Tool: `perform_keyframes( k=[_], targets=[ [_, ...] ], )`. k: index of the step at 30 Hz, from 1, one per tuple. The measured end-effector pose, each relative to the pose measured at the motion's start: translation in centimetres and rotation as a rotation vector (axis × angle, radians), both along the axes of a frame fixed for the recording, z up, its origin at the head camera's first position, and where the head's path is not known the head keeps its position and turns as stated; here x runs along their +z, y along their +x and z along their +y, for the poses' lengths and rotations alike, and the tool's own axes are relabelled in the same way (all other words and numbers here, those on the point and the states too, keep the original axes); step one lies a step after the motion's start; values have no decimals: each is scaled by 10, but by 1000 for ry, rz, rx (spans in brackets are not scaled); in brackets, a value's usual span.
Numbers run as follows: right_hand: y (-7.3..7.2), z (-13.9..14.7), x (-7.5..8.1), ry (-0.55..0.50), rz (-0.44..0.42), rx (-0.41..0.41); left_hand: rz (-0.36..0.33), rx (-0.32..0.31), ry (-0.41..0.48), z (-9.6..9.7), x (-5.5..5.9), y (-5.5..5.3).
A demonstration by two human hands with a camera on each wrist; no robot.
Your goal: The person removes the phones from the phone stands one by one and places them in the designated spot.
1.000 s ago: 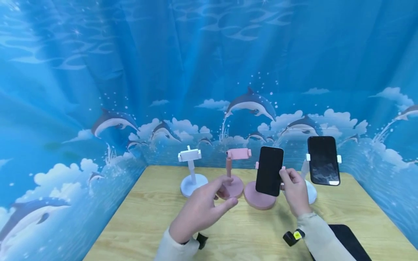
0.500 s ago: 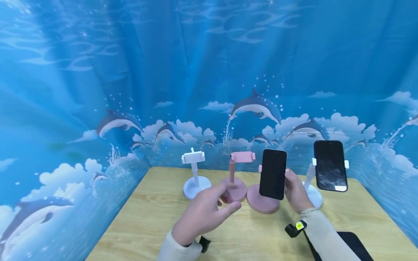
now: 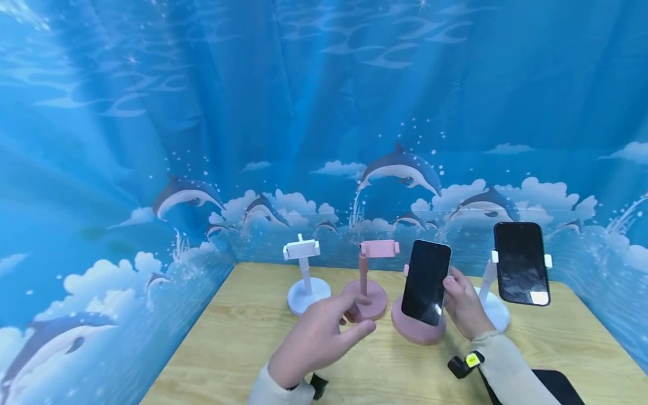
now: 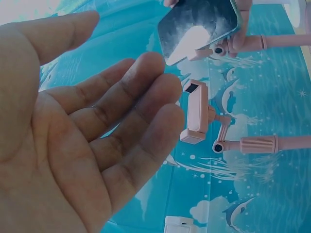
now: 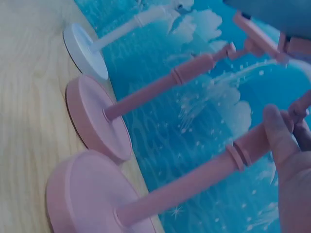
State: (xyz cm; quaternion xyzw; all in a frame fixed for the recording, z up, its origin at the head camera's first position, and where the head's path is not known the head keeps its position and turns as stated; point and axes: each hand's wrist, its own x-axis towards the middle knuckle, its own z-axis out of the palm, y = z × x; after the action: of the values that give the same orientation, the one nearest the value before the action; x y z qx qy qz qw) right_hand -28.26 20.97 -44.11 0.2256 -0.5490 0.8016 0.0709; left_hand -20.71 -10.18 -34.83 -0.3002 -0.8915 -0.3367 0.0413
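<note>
In the head view my right hand (image 3: 466,305) is at the right side of a black-screened smartphone (image 3: 426,281) clamped in a pink phone stand (image 3: 418,331). The right wrist view shows its thumb (image 5: 278,130) on the top of that stand's pole, just below the joint; the other fingers are mostly hidden. The phone is tilted, light glinting on its screen. My left hand (image 3: 321,336) hovers with fingers loosely bent and nothing in them. It overlaps the base of a second pink phone stand (image 3: 372,301), whose holder carries no phone.
At the left of the row is a white phone stand (image 3: 309,293). Another white stand (image 3: 493,309) at the right holds a second smartphone (image 3: 521,264). A dark flat object (image 3: 559,387) lies near the front right. Behind the wooden table hangs a blue dolphin curtain (image 3: 324,112).
The clamped smartphone has turned and tilted, its top leaning right. My right hand has shifted from the clamp's edge to behind the phone. The left hand has stayed almost still.
</note>
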Motion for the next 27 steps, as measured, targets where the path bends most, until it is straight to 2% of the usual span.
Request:
perform_keyframes(
  k=[5, 8, 14, 20, 23, 27],
  targets=[
    [22, -9, 12, 141, -12, -91, 3, -7, -9, 0, 0, 0],
    [35, -15, 17, 179, 7, -89, 18, -6, -9, -2, 2, -1],
    [58, -34, 23, 114, 32, 19, 18, 17, 11, -8, 7, -2],
    [74, -52, 22, 10, 68, 173, 31, 43, 73, -15, 11, 2],
    [80, -56, 19, 19, 81, 233, 56, 51, 80, -16, 13, 4],
    [84, -59, 15, 72, 83, 259, 77, 29, 94, -15, 14, 4]
  ],
)
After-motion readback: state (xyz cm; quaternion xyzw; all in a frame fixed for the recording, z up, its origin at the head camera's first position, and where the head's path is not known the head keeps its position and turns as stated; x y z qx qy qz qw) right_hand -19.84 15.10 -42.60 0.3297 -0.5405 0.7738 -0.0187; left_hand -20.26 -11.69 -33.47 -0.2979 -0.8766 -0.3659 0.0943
